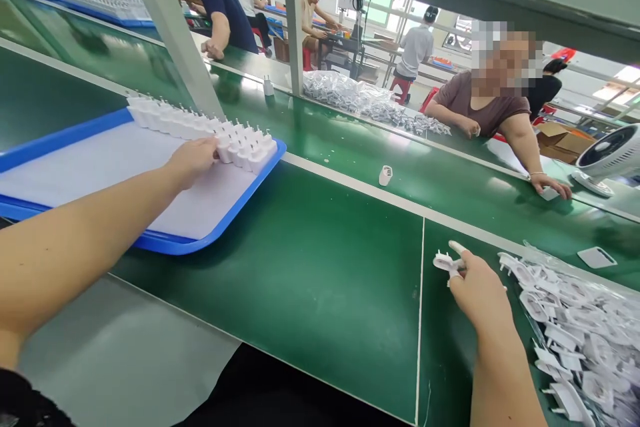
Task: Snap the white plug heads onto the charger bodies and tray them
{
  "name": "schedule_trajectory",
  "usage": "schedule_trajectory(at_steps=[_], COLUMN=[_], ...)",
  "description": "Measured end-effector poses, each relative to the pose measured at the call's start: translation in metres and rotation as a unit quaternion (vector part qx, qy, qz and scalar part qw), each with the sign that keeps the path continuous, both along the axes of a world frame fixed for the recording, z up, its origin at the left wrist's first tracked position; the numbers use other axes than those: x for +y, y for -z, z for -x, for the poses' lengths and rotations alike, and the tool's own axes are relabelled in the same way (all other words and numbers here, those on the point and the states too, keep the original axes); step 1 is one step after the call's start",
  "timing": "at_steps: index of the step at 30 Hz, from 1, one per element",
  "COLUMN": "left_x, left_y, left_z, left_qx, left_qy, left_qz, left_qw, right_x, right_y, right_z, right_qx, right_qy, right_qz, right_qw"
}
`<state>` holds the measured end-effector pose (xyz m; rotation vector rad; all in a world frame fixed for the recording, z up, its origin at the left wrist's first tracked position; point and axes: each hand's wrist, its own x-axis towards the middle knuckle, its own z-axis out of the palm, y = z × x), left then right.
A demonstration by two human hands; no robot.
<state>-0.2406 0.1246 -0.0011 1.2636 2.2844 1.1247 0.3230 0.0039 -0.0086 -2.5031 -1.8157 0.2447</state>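
Note:
My left hand (196,159) reaches over the blue tray (177,245) and closes its fingers at a white plug charger standing in the rows; the fingertips are partly hidden. The rows of white chargers (167,117) stand along the tray's far edge with their metal pins up. On the right, my right hand (480,283) pinches a white plug cover (443,261) with two pins. It is just above the green table, beside a heap of similar plug covers (575,340) on clear plastic.
A white charger housing (385,175) lies on the green conveyor belt, and a flat white piece (597,257) is farther right. Another charger (269,85) stands near the far edge. Across the belt, a person in a brown top (493,103) works near a fan (613,153). A metal post (173,33) rises behind the tray.

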Motion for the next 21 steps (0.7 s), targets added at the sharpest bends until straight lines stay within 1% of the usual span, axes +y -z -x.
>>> schedule_trajectory(at_steps=[2,3,5,7,8,9,11,12,13,15,17,18,20,21], left_x=[-0.01,-0.015,-0.025,-0.029,-0.027,-0.023,-0.008,0.003,0.016,0.045,0.072,0.083,0.095,0.097], left_y=[-0.008,-0.015,-0.028,-0.038,-0.041,-0.041,-0.033,-0.025,-0.016,0.004,0.019,0.024,0.026,0.025], left_z=[-0.008,-0.016,-0.045,-0.088,-0.114,-0.141,-0.196,-0.222,-0.244,-0.278,-0.297,-0.302,-0.305,-0.305], left_qx=[0.0,0.009,0.05,0.088,0.098,0.097,0.073,0.057,0.04,0.017,0.005,0.0,-0.009,-0.013], left_qy=[-0.003,-0.006,-0.001,0.047,0.093,0.15,0.248,0.269,0.277,0.264,0.235,0.222,0.209,0.21], left_qz=[-0.01,-0.024,-0.076,-0.127,-0.138,-0.132,-0.087,-0.059,-0.029,0.013,0.032,0.035,0.032,0.028], left_qw=[1.0,1.0,0.996,0.987,0.981,0.975,0.962,0.96,0.96,0.964,0.971,0.974,0.977,0.977], right_x=[0.001,0.001,0.001,0.0,-0.001,-0.001,-0.002,-0.002,-0.002,-0.002,-0.001,-0.001,0.001,0.002], right_y=[0.003,0.005,0.008,0.01,0.011,0.012,0.015,0.016,0.017,0.019,0.021,0.021,0.021,0.021], right_z=[0.001,0.001,0.003,0.007,0.01,0.012,0.017,0.018,0.02,0.022,0.024,0.026,0.029,0.031], right_qx=[0.034,0.046,0.066,0.091,0.107,0.123,0.149,0.161,0.177,0.222,0.277,0.302,0.373,0.423], right_qy=[-0.024,-0.035,-0.048,-0.051,-0.053,-0.053,-0.05,-0.048,-0.045,-0.042,-0.039,-0.038,-0.035,-0.032], right_qz=[0.01,0.013,-0.007,-0.049,-0.066,-0.078,-0.096,-0.103,-0.111,-0.124,-0.128,-0.126,-0.118,-0.115], right_qw=[0.999,0.998,0.997,0.993,0.991,0.988,0.983,0.98,0.977,0.966,0.951,0.944,0.92,0.898])
